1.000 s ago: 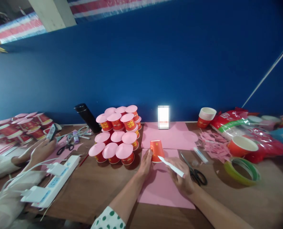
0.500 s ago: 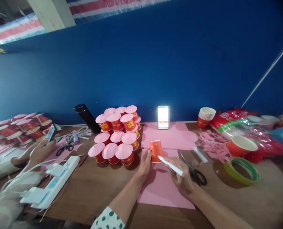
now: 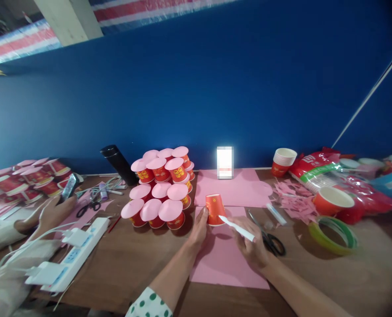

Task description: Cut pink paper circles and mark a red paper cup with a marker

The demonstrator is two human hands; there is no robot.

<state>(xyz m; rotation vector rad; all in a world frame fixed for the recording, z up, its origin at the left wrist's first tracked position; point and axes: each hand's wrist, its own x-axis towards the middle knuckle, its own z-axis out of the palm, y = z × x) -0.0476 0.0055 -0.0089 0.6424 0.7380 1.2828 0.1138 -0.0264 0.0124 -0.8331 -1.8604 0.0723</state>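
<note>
An upside-down red paper cup (image 3: 215, 209) stands on a pink paper sheet (image 3: 227, 264) near the table's middle. My left hand (image 3: 199, 227) grips the cup's left side with curled fingers. My right hand (image 3: 253, 245) is closed round a white pen (image 3: 237, 228), its tip touching the sheet at the cup's rim on the right. A second, larger pink sheet (image 3: 235, 187) lies just behind the cup.
A stack of red cups with pink lids (image 3: 159, 189) rises to the left. Black scissors (image 3: 270, 240), a green tape roll (image 3: 333, 235), pink scraps (image 3: 295, 200) and bagged cups (image 3: 334, 176) lie right. Another person's hand holds a phone (image 3: 68, 187) beside a white power strip (image 3: 72, 251).
The view has shifted slightly. Both hands stay at the cup, with the pen tip still at its rim.
</note>
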